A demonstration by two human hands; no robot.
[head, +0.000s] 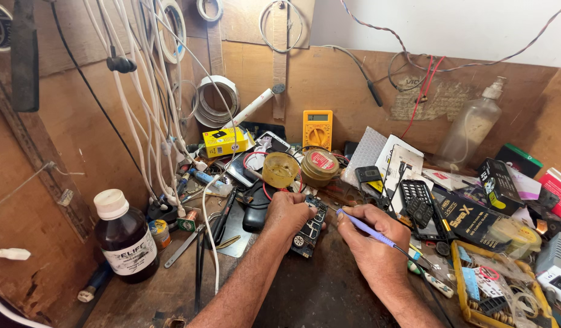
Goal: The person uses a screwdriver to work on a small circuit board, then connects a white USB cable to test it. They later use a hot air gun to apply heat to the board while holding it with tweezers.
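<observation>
Left hand [286, 214] pins board [309, 226] at center, right hand [368, 240] grips purple iron [364, 228] tip on it, jars [280, 169] at 12, bottle [125, 235] at 9, tray [502, 285] at 4, cables [208, 234] crowd left.

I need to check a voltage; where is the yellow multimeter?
The yellow multimeter leans against the wooden back wall, centre of the head view, just behind the round tin.

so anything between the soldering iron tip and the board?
Nothing visible. The right hand holds the purple-handled soldering iron with its tip at the edge of the circuit board, which the left hand pins to the bench; no wire or tool crosses between.
</observation>
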